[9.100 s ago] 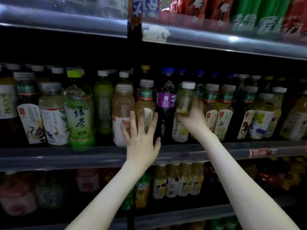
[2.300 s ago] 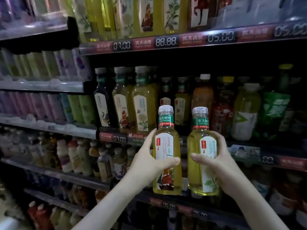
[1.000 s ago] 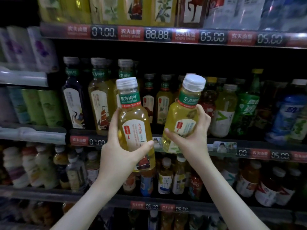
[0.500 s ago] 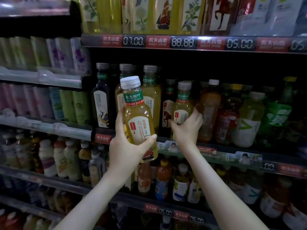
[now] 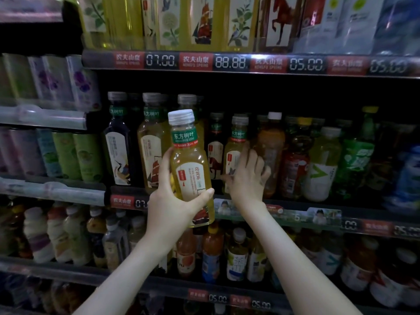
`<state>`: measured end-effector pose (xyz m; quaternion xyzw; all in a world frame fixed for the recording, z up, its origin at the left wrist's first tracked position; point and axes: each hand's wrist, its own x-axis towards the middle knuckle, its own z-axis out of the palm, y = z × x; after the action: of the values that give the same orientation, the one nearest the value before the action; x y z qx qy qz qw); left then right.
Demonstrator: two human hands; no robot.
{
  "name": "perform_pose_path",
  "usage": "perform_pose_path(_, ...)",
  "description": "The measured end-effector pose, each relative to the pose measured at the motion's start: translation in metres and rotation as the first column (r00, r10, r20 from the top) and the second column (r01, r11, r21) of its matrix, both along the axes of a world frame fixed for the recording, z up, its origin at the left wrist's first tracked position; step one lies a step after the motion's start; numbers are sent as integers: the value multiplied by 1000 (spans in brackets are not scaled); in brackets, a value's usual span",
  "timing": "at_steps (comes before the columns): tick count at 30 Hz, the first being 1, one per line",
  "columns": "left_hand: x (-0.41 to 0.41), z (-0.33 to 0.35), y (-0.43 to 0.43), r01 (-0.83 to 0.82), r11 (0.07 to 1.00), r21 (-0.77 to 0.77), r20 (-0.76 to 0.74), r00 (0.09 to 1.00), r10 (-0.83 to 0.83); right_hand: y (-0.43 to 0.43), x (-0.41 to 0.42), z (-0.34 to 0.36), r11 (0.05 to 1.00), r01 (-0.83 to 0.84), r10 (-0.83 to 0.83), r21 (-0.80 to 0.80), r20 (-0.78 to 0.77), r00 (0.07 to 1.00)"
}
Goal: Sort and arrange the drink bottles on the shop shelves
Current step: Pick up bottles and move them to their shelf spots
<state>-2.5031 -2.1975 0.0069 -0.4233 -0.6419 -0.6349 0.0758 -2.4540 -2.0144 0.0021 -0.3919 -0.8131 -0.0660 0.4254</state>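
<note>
**One tea bottle in hand, one at the shelf**

The left hand (image 5: 175, 201) holds a bottle of yellow oolong tea (image 5: 193, 160) upright in front of the middle shelf (image 5: 295, 218). Its fingers (image 5: 167, 162) wrap the back of the bottle and the thumb crosses the white label. The bottle has a pale cap and a green neck band, and it is off the shelf, its base hanging just below the shelf's front rail.

The right hand (image 5: 247, 178) reaches into that same shelf. Its thumb lies across the front of a pale tea bottle (image 5: 236, 142) standing there, and its other fingers (image 5: 256, 164) are spread toward the amber bottle (image 5: 271, 142) just beside it. The hand is blurred, so it seems to be in contact with both bottles, but I cannot tell whether it grips the pale one or merely rests against it.

Left of the raised bottle stand a dark bottle with a crane label (image 5: 118, 144) and a yellow one with a ship label (image 5: 151, 144). A dark bottle with a horse label (image 5: 216, 151) stands between the held bottle and the pale one. A row of price tags (image 5: 229, 62) runs along the shelf above. Cans (image 5: 66, 153) fill the racks at far left.
</note>
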Motion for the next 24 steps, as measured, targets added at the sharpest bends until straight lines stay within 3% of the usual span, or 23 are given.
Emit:
perform_pose_path(4, 2, 0, 4, 39, 999, -15, 0, 999, -39, 11, 10, 7, 997, -24, 29, -68, 74, 997)
perform_pose_path(7, 1, 0, 6, 79, 996, -45, 13, 997, -79, 2, 27, 13, 967, -245, 237, -75, -96, 967)
perform_pose_path(8, 1, 0, 7, 96, 993, -62, 18, 995, -95, -3, 34, 17, 904, -401, 365, -149, -220, 905)
perform_pose_path(10, 4, 2, 10, 129, 985, -112, 5, 992, -130, -20, 51, 29, 638, -711, 566, -294, -446, 693)
perform_pose_path(11, 6, 3, 13, 145, 979, -144, -12, 989, -148, -29, 60, 35, 497, -798, 614, -342, -511, 602)
perform_pose_path(13, 13, 5, 21, 180, 964, -197, -35, 981, -190, -39, 74, 41, 347, -825, 656, -447, -513, 554)
perform_pose_path(17, 30, 7, 40, 186, 950, -252, -127, 967, -222, -40, 94, 39, 399, -733, 574, -551, -473, 668)
perform_pose_path(20, 44, 5, 57, 114, 951, -287, -312, 928, -205, -29, 114, 36, 437, -689, 467, -578, -509, 723)
perform_pose_path(22, 52, 0, 72, 30, 966, -256, -459, 876, -149, -24, 127, 34, 502, -637, 381, -586, -511, 770)
perform_pose_path(24, 63, -2, 87, 50, 982, -184, -535, 833, -143, -23, 139, 32, 576, -599, 289, -557, -547, 786)
